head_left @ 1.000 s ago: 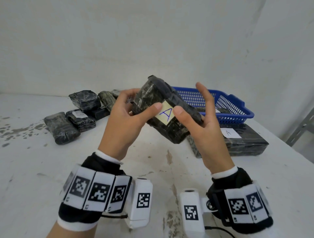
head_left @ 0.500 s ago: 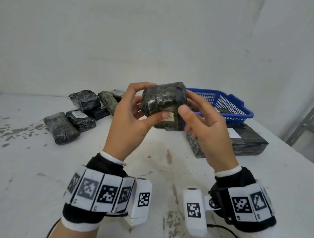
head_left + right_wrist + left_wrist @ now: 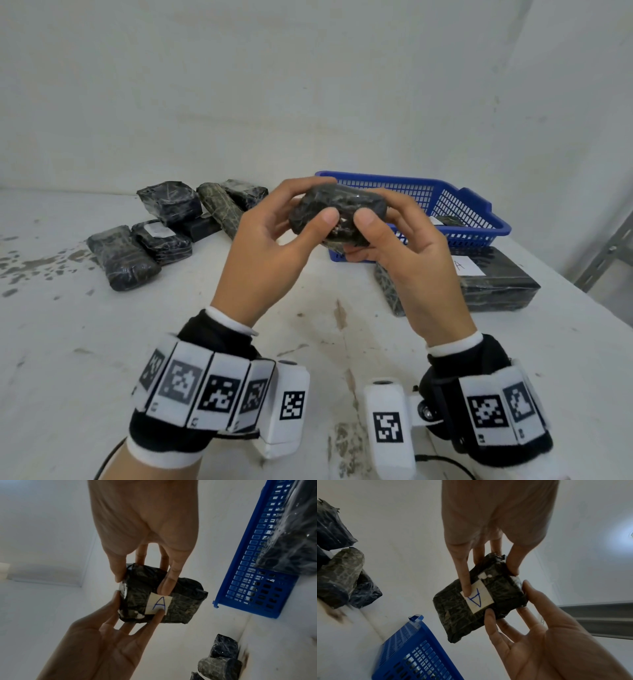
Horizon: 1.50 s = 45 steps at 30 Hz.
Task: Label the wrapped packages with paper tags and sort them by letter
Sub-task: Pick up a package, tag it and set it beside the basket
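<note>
A small package (image 3: 337, 212) in dark wrap is held above the table by both hands. My left hand (image 3: 317, 202) grips its left end and my right hand (image 3: 376, 214) grips its right end. The white paper tag (image 3: 477, 597) with a blue letter A sits on the face turned down toward my wrists. The left thumb (image 3: 465, 585) presses one edge of the tag (image 3: 159, 603), while the right thumb (image 3: 164, 586) rests just beside it. From the head camera the tag is almost entirely hidden.
A blue basket (image 3: 479, 219) with a wrapped package inside stands at the back right. In front of it lies a large flat package (image 3: 496, 281) tagged A. Several dark packages (image 3: 164, 233) are piled at the back left. A metal frame (image 3: 606, 253) rises at the right edge.
The package has been tipped forward, so the A tag now faces down instead of toward the head camera. Both hands kept hold of it, fingers curling over its top.
</note>
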Each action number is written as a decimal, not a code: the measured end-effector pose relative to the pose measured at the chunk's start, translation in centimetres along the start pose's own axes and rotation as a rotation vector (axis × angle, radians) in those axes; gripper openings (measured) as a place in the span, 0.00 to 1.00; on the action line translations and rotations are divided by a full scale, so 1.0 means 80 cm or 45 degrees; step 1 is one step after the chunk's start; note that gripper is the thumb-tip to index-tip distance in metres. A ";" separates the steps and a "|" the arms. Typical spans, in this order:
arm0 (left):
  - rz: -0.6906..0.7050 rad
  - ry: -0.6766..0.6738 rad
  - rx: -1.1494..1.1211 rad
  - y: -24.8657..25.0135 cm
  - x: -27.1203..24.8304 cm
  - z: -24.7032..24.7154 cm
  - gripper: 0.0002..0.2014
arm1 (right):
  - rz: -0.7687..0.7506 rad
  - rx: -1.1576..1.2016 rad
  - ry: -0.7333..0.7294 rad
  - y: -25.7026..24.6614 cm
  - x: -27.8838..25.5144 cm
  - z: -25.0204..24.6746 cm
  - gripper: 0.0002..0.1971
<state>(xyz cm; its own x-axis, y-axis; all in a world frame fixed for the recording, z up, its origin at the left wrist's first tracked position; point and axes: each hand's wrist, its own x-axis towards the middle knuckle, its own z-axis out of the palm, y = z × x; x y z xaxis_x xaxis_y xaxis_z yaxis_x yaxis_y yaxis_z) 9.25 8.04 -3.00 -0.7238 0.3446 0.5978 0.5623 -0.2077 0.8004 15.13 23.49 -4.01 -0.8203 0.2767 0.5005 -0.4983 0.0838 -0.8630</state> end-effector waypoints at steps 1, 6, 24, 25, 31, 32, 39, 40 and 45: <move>0.000 0.001 -0.005 0.000 0.000 0.000 0.13 | -0.005 -0.003 0.001 0.000 0.000 0.000 0.22; -0.016 0.000 -0.029 -0.002 0.001 0.000 0.08 | -0.022 0.042 0.005 0.001 0.000 0.002 0.18; -0.394 0.139 -0.155 -0.006 0.004 -0.003 0.29 | 0.017 -0.021 -0.110 0.001 -0.003 0.005 0.39; -0.394 0.130 -0.143 -0.007 0.004 -0.003 0.31 | 0.036 -0.009 -0.112 0.003 -0.003 0.005 0.40; -0.339 0.076 -0.005 -0.006 0.003 -0.004 0.32 | 0.096 -0.018 -0.060 0.007 -0.001 0.008 0.32; -0.332 0.070 0.017 -0.006 0.002 -0.003 0.33 | 0.099 -0.016 -0.053 0.007 -0.001 0.007 0.30; -0.288 0.043 0.101 -0.005 0.001 -0.002 0.34 | 0.099 -0.024 -0.006 0.005 0.000 0.006 0.23; -0.280 0.048 0.107 -0.006 0.001 -0.003 0.33 | 0.089 -0.046 -0.005 0.004 0.000 0.006 0.25; -0.270 0.081 0.087 -0.006 0.002 -0.003 0.33 | 0.076 -0.110 0.015 0.004 -0.001 0.008 0.24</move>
<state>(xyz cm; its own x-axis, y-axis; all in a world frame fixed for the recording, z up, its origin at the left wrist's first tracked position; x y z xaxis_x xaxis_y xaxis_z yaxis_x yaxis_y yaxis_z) 8.79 8.00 -3.28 -0.8512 0.3152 0.4196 0.4189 -0.0735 0.9051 14.82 22.86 -4.26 -0.8441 0.2949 0.4478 -0.4223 0.1488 -0.8942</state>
